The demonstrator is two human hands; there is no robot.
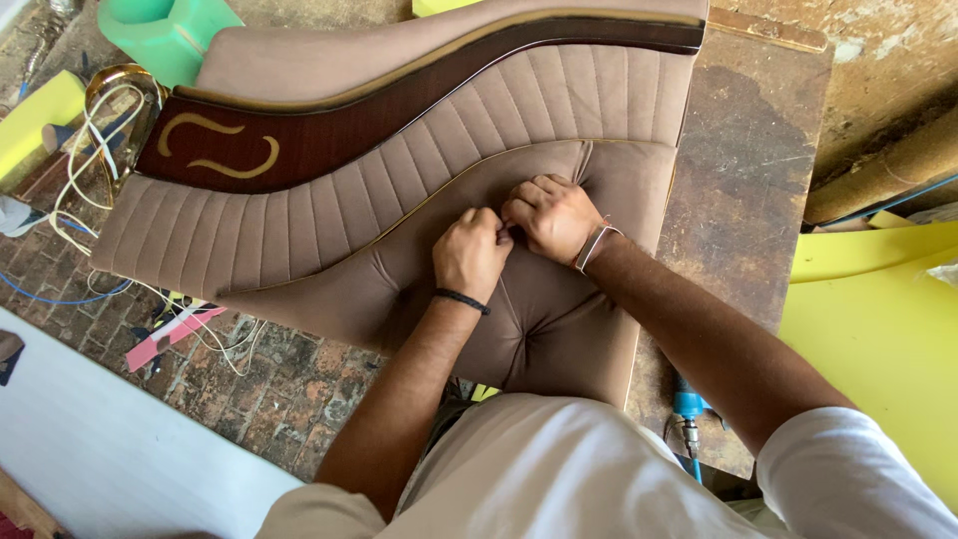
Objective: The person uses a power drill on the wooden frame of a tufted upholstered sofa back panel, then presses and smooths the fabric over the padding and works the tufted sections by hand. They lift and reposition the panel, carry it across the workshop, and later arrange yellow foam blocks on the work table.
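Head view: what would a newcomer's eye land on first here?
First, the two hands pressed together at the middle of the brown tufted upholstered panel, the left hand and right hand pinching the fabric at a tuft. Next, the dark glossy wood inlay with gold curls sweeping across the upper left. Bright yellow foam lies at the right.

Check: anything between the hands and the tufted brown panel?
Nothing visible. The left hand and right hand both rest directly on the brown upholstered panel, fingers pinched together at a tuft in the fabric.
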